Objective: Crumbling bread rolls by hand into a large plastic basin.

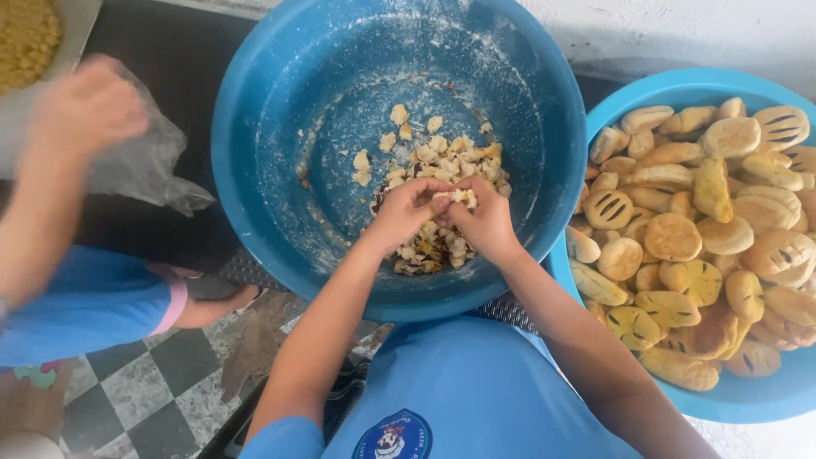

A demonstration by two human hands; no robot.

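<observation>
We look down into a large blue basin (280,127) dusted with flour. At its centre our left hand (406,212) and right hand (486,223) meet, fingertips pinched closed together around one small piece of pale bread (460,197), held just above a heap of crumbled bread pieces (442,157) on the basin floor. The pieces look dry, cream and yellow, with some dark brown bits mixed in nearest us. We judge that crumbs could scatter over the basin rim if the piece snaps suddenly, since it looks brittle. Right of the basin, touching it, a second blue tub (680,85) holds whole golden buns (671,236). Left of the basin, another person's hand (85,106) grips a clear plastic bag (144,161)
</observation>
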